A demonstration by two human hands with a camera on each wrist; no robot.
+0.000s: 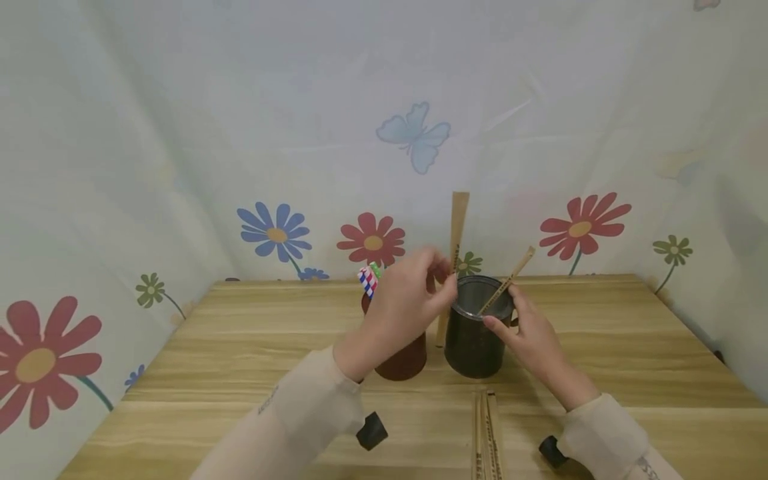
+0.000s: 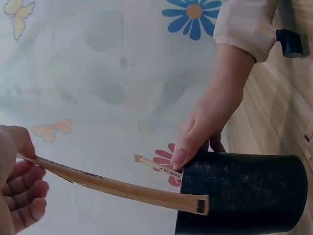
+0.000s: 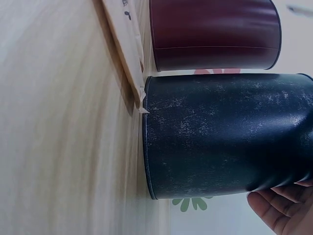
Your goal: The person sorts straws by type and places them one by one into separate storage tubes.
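Observation:
My left hand pinches a long brown paper chopstick packet near its middle in the head view. The packet stands nearly upright beside the rim of a black cylindrical cup; in the left wrist view its lower end overlaps the cup's side. My right hand grips the cup at the upper right, thumb at the rim and fingers round the side. Another thin packet leans inside that cup and sticks out over the rim. In the right wrist view, fingertips lie against the cup's wall.
Left of the black cup, partly behind my left forearm, stands a dark red cup with striped sticks showing at its top. Several paper packets lie on the wooden table in front. A flower-printed curtain hangs behind.

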